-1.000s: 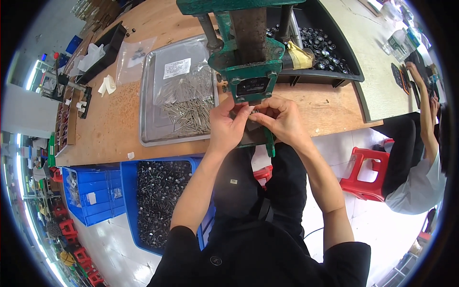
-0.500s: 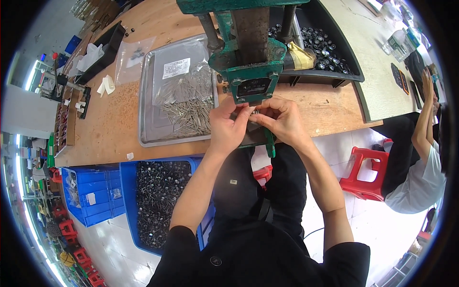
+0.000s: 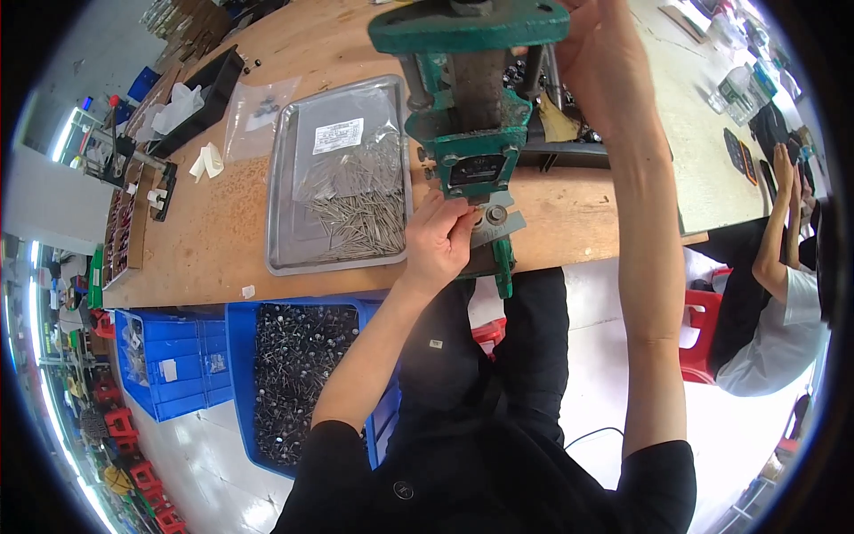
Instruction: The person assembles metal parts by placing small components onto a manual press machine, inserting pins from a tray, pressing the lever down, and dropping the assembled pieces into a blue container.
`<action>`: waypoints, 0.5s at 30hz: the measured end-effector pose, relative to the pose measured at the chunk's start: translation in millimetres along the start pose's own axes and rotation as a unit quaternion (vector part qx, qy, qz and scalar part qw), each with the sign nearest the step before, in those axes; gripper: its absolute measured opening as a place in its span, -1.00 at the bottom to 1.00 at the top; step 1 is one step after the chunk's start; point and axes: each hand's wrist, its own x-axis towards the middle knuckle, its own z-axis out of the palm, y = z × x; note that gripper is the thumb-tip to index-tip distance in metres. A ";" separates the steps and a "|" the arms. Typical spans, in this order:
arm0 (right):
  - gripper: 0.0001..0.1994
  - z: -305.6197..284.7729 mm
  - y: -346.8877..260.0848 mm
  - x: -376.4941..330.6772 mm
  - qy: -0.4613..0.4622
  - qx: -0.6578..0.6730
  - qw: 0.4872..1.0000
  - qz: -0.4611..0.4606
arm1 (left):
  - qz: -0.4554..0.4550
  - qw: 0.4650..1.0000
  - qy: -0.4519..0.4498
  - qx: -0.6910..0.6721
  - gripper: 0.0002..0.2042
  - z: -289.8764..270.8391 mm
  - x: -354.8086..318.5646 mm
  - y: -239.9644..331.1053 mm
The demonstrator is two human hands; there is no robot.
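Note:
A green hand press (image 3: pixel 485 125) stands at the table's front edge. Under its ram, a grey metal plate (image 3: pixel 495 233) carries a round metal fitting (image 3: pixel 496 214). My left hand (image 3: pixel 439 233) is at the plate's left side, thumb and forefinger pinched together under the ram; whatever they hold is too small and hidden to name. My right hand (image 3: pixel 605 67) is raised beside the upper right of the press, over the black tray. Its fingers are partly hidden behind the press head, so their grip does not show.
Left of the press lies a metal tray (image 3: pixel 285 214) of thin metal pins (image 3: pixel 360 222), partly bagged. A black tray (image 3: pixel 569 158) sits behind at right. Blue bins (image 3: pixel 233 356) stand below the table. A person (image 3: pixel 765 329) sits at right by a red stool (image 3: pixel 703 325).
My right hand has left the pinch under the ram and moved up and right beside the press head. My left hand stays near the plate, whose round fitting now shows.

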 end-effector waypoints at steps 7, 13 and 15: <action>-0.52 147.5 -30.7 -32.0 0.261 -0.444 0.835 -0.192 | -0.044 0.998 -0.001 -0.039 -0.93 1.5 -0.1 1.2; -0.72 189.4 19.5 -150.1 0.193 -0.629 0.722 -0.214 | -0.083 0.994 0.003 -0.076 -0.85 2.3 -7.6 -2.0; -0.74 186.2 47.1 -180.8 0.242 -0.629 0.701 -0.236 | -0.074 0.995 0.010 -0.066 -0.85 0.9 -8.3 -1.9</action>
